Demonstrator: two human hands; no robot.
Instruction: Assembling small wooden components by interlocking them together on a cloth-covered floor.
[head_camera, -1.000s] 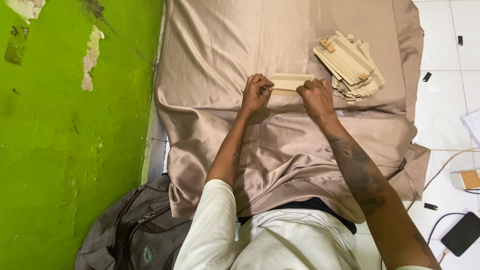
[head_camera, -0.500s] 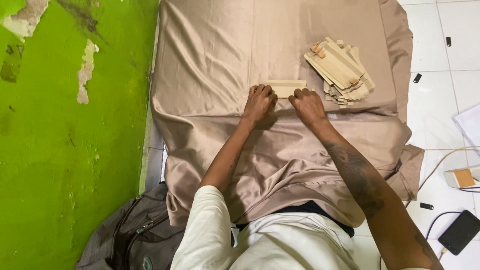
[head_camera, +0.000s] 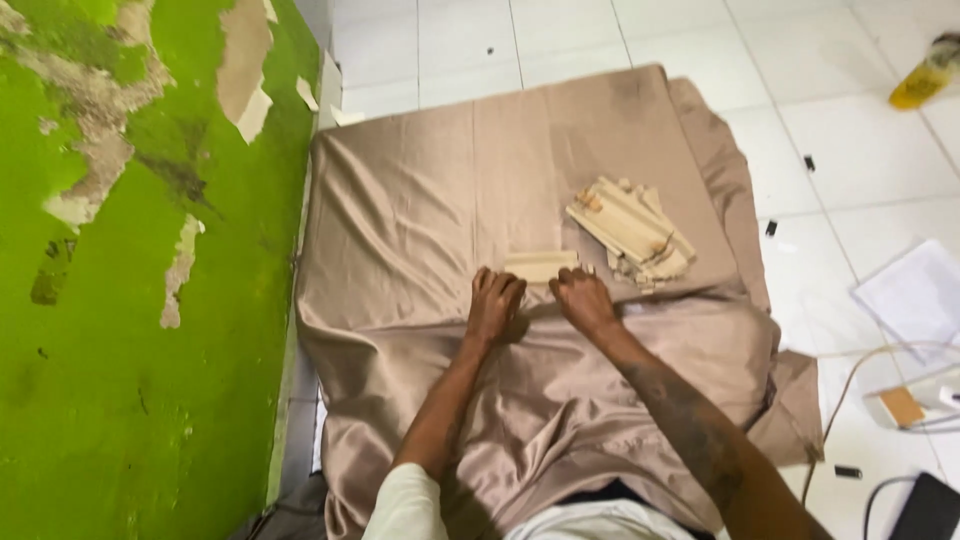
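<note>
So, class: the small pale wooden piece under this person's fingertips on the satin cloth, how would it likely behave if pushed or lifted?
The flat wooden piece looks thin and rigid, so probably stiff and light. On the shiny cloth it would likely slide rather than roll. Both hands, left hand and right hand, rest at its edge.

a bright green wall (head_camera: 110, 330) with peeling paint runs along the left. white floor tiles (head_camera: 620, 40) fill the top and right. on them lie a yellow bottle (head_camera: 925, 75), a white sheet of paper (head_camera: 915, 295), a small beige box (head_camera: 905, 407) and a dark flat device (head_camera: 925, 510).
</note>
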